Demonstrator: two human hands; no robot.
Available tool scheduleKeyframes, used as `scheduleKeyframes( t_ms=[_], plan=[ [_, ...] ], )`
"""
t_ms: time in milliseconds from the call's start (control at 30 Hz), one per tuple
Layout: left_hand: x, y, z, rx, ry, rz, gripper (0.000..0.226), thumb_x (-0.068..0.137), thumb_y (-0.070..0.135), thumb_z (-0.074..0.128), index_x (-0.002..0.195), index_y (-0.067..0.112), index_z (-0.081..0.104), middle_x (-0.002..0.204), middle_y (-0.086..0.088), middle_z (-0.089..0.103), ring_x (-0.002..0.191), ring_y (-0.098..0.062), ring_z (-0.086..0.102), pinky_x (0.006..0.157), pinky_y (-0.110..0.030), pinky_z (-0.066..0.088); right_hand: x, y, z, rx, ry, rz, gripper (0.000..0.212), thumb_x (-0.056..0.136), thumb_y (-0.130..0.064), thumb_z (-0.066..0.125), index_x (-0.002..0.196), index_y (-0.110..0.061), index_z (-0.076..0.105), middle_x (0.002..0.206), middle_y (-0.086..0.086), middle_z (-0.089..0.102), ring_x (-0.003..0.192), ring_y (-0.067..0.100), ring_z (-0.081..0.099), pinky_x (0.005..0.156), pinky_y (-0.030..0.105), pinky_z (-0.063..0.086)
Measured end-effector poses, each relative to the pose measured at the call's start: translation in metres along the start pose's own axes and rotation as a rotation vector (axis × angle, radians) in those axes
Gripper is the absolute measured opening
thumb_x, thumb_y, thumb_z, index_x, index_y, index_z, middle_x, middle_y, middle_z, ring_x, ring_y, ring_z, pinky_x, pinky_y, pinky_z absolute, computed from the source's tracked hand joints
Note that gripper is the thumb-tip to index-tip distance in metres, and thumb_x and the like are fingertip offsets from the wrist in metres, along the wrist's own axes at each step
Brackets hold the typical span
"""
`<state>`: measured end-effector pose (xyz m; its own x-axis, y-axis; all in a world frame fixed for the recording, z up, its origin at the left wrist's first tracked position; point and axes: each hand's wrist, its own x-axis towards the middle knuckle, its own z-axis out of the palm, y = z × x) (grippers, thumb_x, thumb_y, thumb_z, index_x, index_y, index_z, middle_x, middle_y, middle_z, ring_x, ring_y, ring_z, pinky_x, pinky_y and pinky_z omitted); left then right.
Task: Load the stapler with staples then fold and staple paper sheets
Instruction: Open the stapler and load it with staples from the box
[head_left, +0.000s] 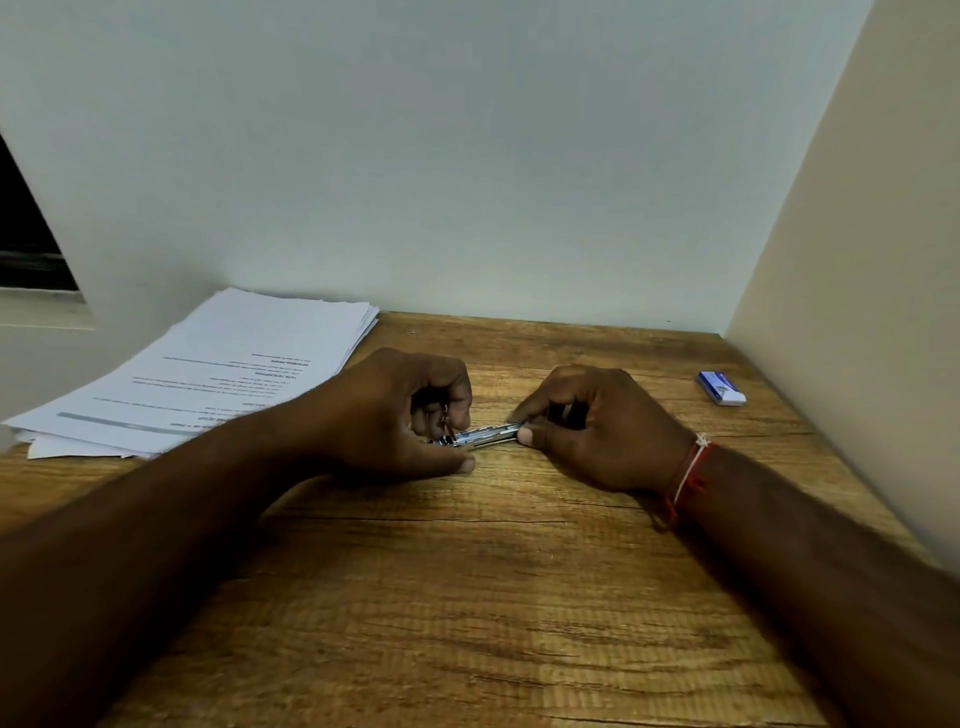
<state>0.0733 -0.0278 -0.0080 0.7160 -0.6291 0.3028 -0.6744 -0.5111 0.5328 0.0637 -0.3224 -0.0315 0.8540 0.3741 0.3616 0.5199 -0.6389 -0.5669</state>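
Left hand (410, 415): fingers curled in, thumb underneath, gripping the left end of a small silver metal stapler (488, 435). Right hand (597, 426): thumb and forefinger pinch the stapler's right end, the other fingers tucked behind. Both hands have hold of the same thing, and only the short middle stretch of it shows between them. The stapler lies roughly level, running left to right, low over the surface or resting on it; can't tell which. A thin metal bit sticks up by the left fingers, too small to identify. Can't see whether staples are in.

Red thread band (685, 478) on the right wrist. Both forearms are bare and come in from the near corners.

Brown wood-grain surface (467, 597) with heavy grain lines; the hands sit about mid-depth, centred.

Stack of white printed paper sheets (208, 374) at far left, flat and slightly fanned, its near edge passing behind the left forearm and its far corner against the wall. Small blue-and-white staple box (721, 388) at far right, well apart from the right hand, near the side panel.

Room: pale grey-white back wall (467, 156) straight ahead, cream side panel (857, 260) closing off the right, dark window opening (26, 234) at upper left with a pale ledge below it.
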Motion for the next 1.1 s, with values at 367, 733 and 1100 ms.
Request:
scheduleKeyframes(
  t_ms=[367, 733, 1100],
  plan=[
    [0.001, 0.003, 0.005, -0.033, 0.026, -0.079, 0.028, 0.081, 0.028, 0.101, 0.092, 0.026, 0.075, 0.087, 0.005, 0.080, 0.073, -0.010, 0.074, 0.064, -0.019, 0.058, -0.003, -0.013, -0.005, -0.055, 0.021, -0.039, 0.022, 0.086, -0.024, 0.089, 0.097, -0.042, 0.084, 0.113, -0.022, 0.072, 0.113, 0.003, 0.064, 0.082, 0.041, 0.061],
    [0.001, 0.004, 0.006, -0.058, 0.023, -0.110, 0.028, 0.081, 0.028, 0.101, 0.094, 0.025, 0.076, 0.087, 0.005, 0.081, 0.076, -0.015, 0.076, 0.070, -0.031, 0.065, -0.004, -0.022, 0.004, -0.015, 0.007, -0.031, 0.026, 0.088, -0.016, 0.086, 0.097, -0.040, 0.086, 0.118, -0.021, 0.069, 0.110, 0.000, 0.062, 0.072, 0.019, 0.053],
    [0.002, 0.005, 0.007, -0.068, 0.031, -0.121, 0.028, 0.081, 0.027, 0.101, 0.093, 0.027, 0.076, 0.088, 0.003, 0.080, 0.078, -0.016, 0.076, 0.071, -0.033, 0.065, -0.003, -0.029, 0.010, -0.015, -0.051, -0.048, 0.037, 0.088, -0.012, 0.078, 0.107, -0.043, 0.085, 0.128, -0.021, 0.067, 0.127, 0.004, 0.053, 0.088, 0.020, 0.046]
  ],
)
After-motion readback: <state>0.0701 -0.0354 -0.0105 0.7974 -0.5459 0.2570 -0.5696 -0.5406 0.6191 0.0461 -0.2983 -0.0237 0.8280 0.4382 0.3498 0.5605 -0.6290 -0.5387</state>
